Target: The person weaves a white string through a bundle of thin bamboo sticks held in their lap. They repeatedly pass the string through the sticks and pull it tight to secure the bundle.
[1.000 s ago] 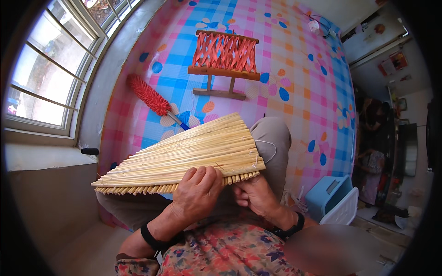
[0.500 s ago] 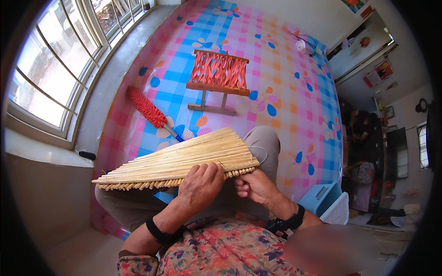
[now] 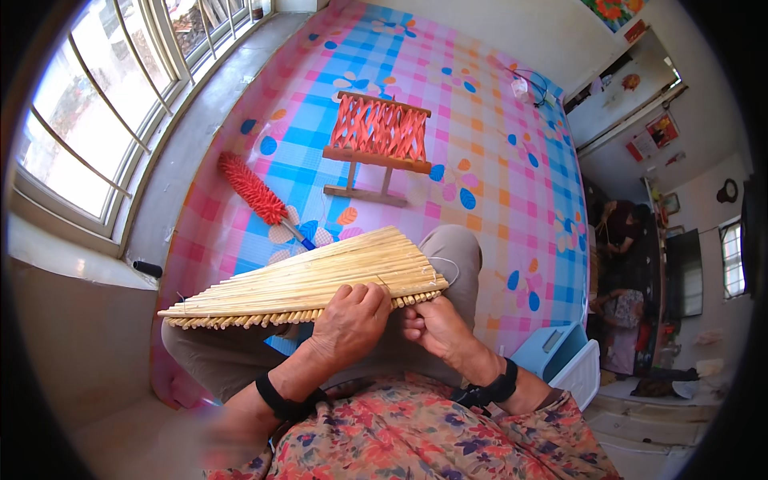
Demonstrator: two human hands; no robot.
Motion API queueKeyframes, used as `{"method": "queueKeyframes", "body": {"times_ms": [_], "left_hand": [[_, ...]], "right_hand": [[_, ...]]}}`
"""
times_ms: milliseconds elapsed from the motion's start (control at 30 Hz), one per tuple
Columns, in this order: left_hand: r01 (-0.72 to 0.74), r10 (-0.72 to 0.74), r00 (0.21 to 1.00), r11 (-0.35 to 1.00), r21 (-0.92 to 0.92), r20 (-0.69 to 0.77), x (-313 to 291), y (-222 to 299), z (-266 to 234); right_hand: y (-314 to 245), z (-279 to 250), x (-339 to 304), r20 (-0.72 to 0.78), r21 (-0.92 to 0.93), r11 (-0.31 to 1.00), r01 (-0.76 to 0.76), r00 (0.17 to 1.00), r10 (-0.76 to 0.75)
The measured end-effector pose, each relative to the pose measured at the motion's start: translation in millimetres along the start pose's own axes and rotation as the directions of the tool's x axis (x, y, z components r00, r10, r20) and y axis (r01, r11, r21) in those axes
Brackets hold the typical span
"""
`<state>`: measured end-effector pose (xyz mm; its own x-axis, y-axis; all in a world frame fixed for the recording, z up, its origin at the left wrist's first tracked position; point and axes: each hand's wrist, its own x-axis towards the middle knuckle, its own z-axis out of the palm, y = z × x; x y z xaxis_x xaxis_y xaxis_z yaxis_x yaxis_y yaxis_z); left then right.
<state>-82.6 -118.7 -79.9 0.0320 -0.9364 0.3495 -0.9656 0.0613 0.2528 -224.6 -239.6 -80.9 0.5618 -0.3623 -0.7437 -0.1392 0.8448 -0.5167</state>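
Note:
Across my lap lies a fan-shaped panel of pale dried plant stalks (image 3: 344, 268), laid side by side and narrowing to the left. Their cut round ends line the near edge. My left hand (image 3: 350, 322) is closed over the middle of that edge, fingers on top. Under the right corner my right hand (image 3: 436, 332) is curled with its fingers pressed together; what it pinches is hidden. A white thread (image 3: 457, 270) loops out from the right corner beside it. Small, thin dark bits stick up from the panel near my left fingers and at the left tip.
Ahead on the checked, flowered sheet stands a wooden frame laced with red strips (image 3: 381, 132). Left of it lies a red fluffy duster (image 3: 252, 189). A blue basket (image 3: 548, 350) and white bin stand at right. Two people (image 3: 622, 228) are farther right. A barred window is at left.
My right hand has shifted very slightly left under the corner. The view has tilted a little, showing more of the people at right. My left hand keeps its hold on the panel.

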Motion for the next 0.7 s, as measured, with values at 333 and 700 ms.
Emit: {"method": "queueKeyframes", "body": {"times_ms": [333, 700], "left_hand": [[0.023, -0.024, 0.998, 1.0, -0.016, -0.063, -3, 0, -4], [-0.059, 0.056, 0.997, 0.997, -0.045, -0.059, -36, -24, -36]], "right_hand": [[-28, -41, -14, 0.269, -0.755, 0.562, 0.34, 0.941, -0.207], [-77, 31, -18, 0.673, -0.737, -0.082, 0.671, 0.718, -0.181]]}}
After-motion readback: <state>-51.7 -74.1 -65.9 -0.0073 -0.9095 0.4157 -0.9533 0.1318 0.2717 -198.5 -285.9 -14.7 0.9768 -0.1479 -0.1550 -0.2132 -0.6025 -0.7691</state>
